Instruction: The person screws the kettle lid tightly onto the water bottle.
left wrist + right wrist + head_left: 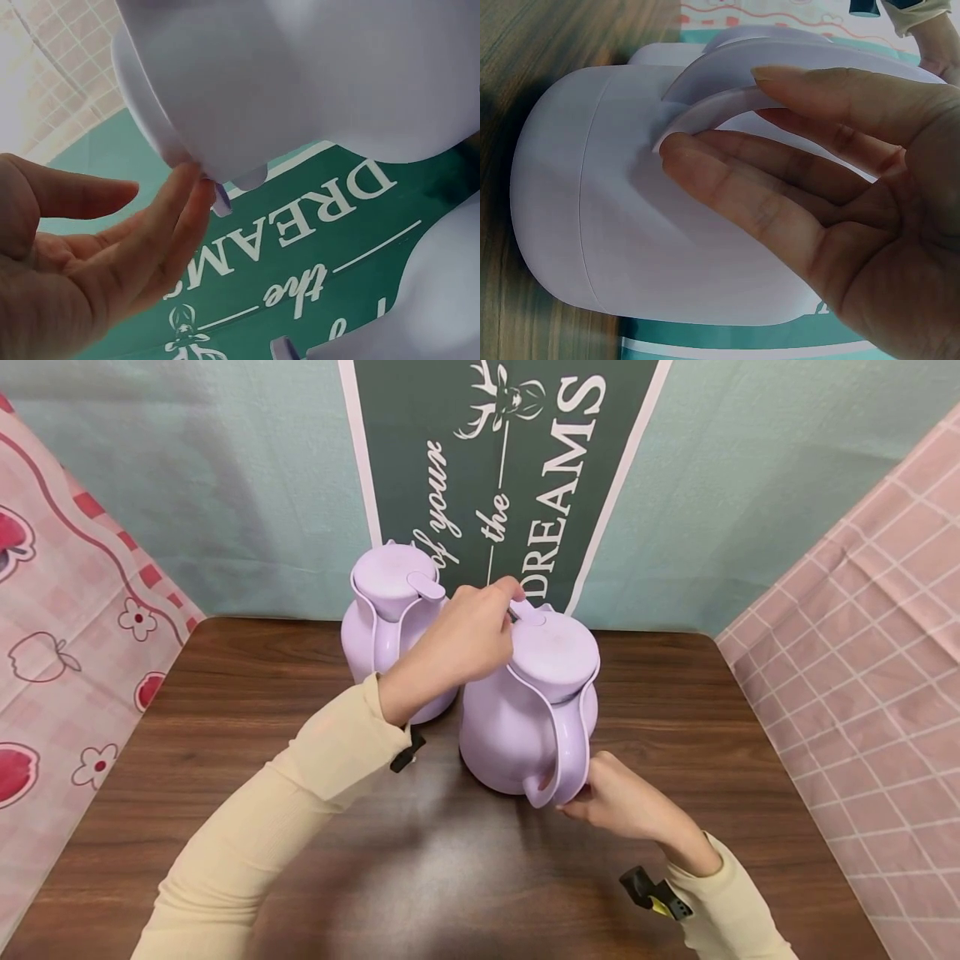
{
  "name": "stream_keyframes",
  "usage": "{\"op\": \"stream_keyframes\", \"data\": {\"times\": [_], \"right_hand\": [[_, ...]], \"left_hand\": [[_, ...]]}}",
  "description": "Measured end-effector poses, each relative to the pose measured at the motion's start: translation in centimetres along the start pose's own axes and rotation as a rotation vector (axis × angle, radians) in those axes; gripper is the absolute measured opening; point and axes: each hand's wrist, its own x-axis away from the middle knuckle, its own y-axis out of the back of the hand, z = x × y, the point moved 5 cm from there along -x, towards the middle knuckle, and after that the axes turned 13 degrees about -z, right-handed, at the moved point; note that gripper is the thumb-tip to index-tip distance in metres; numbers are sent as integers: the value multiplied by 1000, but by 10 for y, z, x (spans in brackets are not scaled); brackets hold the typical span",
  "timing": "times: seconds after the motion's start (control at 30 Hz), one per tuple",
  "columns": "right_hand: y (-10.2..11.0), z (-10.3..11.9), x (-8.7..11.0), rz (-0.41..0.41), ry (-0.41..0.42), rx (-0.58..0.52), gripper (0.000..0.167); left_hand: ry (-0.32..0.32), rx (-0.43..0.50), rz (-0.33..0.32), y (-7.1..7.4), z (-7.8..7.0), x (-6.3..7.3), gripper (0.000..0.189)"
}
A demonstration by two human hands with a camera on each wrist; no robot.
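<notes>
Two lavender vacuum jugs stand side by side on the table, the left jug [363, 635] partly behind my left arm. My left hand [476, 631] reaches over to the right jug [502, 727], its fingertips touching the lid edge beside the lid's lever [529, 612]. The left wrist view shows these fingers [154, 240] fairly straight, with the thumb apart from the jug. Low on the right jug's handle [573, 747], my right hand [626, 797] holds on. In the right wrist view, the handle passes between its thumb and fingers [735, 176].
Both jugs stand on a dark wooden table [360, 877], near its back edge. Behind them hangs a teal cloth [262, 485] with a dark green lettered panel [420, 410]. A red-and-white patterned cloth [67, 610] lines the left side, a pink checked cloth [877, 710] the right.
</notes>
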Motion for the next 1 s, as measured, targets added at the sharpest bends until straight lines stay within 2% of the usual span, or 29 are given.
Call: {"op": "stream_keyframes", "data": {"times": [0.13,0.6,0.8,1.0], "right_hand": [[0,0,0,2,-6,1,19],[1,0,0,6,-4,-8,18],[1,0,1,8,-5,-24,18],[1,0,0,10,-5,-31,16]], "left_hand": [[12,-17,4,1,-1,1,38],[-39,-25,51,-5,-5,0,43],[-64,-27,36,-6,-7,-2,33],[-31,-62,52,-6,-5,-2,15]]}}
